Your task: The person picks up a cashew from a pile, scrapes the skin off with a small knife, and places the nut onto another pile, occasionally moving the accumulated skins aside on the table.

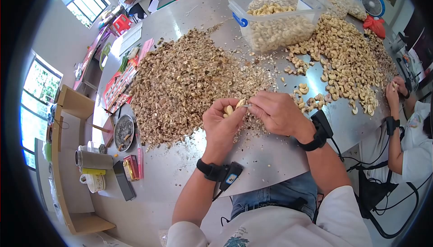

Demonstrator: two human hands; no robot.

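Note:
My left hand is closed around a few pale cashew nuts, one of them held up between thumb and forefinger. My right hand pinches a small, thin metallic tool whose tip meets that nut; most of the tool is hidden by my fingers. Both hands are together just above the steel table, at the near edge of a large heap of brownish cashew pieces and skins. To the right spreads a pile of peeled whole cashews.
A clear plastic box of cashews stands at the back. At left are a metal bowl, a steel canister and a dark box. A co-worker's hands are at the right edge; a blue fan stands behind.

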